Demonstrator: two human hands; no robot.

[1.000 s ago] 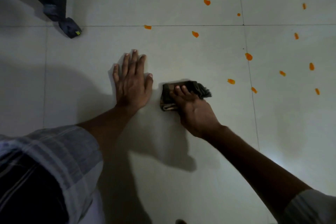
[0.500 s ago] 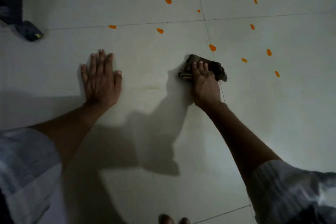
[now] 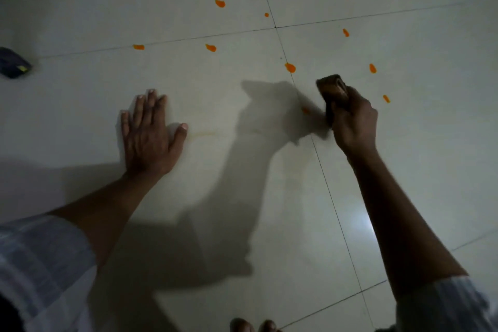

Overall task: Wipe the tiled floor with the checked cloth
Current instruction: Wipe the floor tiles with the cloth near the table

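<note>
The right hand (image 3: 354, 120) grips the checked cloth (image 3: 332, 91), bunched into a dark wad; its fingers (image 3: 347, 105) are curled tight around the wad, which sticks out beyond them on the far side and toward the left. Whether the cloth's underside touches the tiled floor (image 3: 269, 170) cannot be told, as the hand is blurred. A small orange spot (image 3: 305, 110) lies on the floor just left of these fingers, in the hand's shadow, beside a grout line (image 3: 323, 170). A larger orange drop (image 3: 290, 67) sits beyond the cloth and to its left, and more orange drops lie scattered farther off and to the right, such as one (image 3: 386, 98) near the knuckles' right side. The left hand (image 3: 151, 135) lies flat on the floor well apart from the cloth, palm down, fingers (image 3: 151, 105) stretched forward close together with the thumb spread out. A faint pale streak (image 3: 213, 133) runs across the tile between the two hands. A dark object (image 3: 13, 62) lies at the far left edge.
</note>
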